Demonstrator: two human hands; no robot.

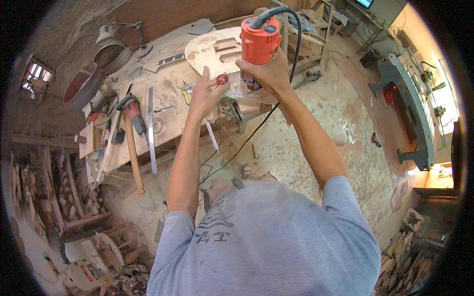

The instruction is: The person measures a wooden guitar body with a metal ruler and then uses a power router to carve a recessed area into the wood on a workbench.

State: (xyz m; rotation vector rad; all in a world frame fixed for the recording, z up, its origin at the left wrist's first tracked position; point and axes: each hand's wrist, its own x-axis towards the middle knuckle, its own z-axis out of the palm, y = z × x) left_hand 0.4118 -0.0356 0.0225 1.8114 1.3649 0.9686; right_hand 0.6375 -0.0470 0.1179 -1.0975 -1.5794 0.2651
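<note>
My right hand is wrapped round the lower part of an orange-red handheld router, held upright with its black cable leaving the top. Below its motor, a clear base part shows near the edge of a pale wooden guitar body, which has cut-out pockets. My left hand is at the near edge of the body, forefinger stretched out on the wood. Its other fingers and thumb close about a round, glossy red knob beside the router. How the knob joins the router is hidden.
The workbench carries an angle grinder, a wooden-handled tool, a steel ruler and a desk lamp. The router's cable runs down to the dusty floor. A grey machine frame stands at right.
</note>
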